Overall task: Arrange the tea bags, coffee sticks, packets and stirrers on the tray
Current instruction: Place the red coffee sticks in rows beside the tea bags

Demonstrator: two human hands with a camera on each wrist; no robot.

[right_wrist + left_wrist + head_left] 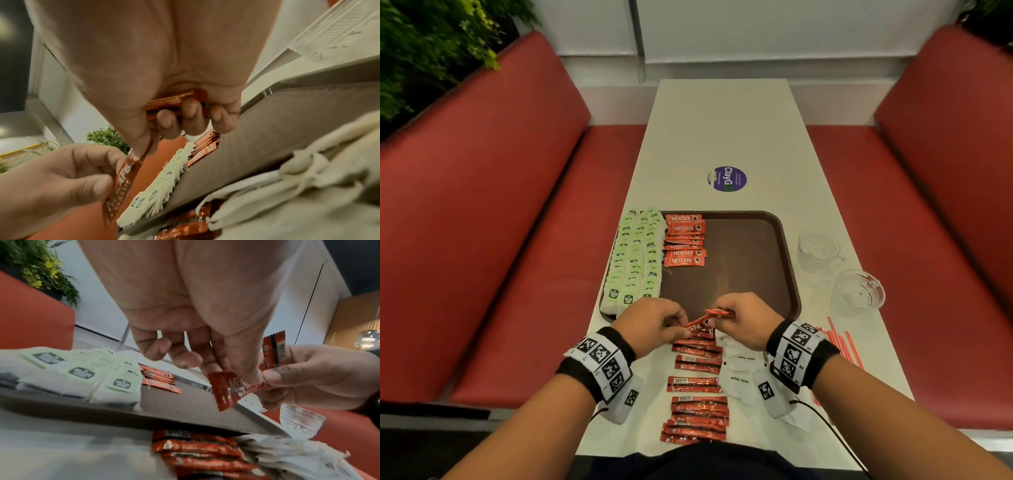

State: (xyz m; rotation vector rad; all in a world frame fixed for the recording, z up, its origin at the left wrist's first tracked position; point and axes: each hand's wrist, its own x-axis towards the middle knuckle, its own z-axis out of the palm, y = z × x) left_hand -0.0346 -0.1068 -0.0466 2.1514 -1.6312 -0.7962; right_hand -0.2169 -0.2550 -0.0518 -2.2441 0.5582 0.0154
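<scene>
Two coffee sticks point(717, 311) are up between our hands over the tray's point(789, 270) near edge. Our left hand point(654, 322) pinches one by its end, our right hand point(743, 318) grips others curled in its fingers, likely to square them before laying them below the sticks point(685, 240) already beside the tea bags point(635, 260). More sticks point(698, 387), sugar packets point(743, 373) and stirrers point(842, 342) wait on the table point(722, 130).

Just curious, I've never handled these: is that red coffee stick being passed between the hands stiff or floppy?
Probably floppy: the coffee stick bends and twists where the left hand and right hand pinch it. Likely light, since fingertips alone carry it. Its glossy wrapper may be a bit slippery.
</scene>
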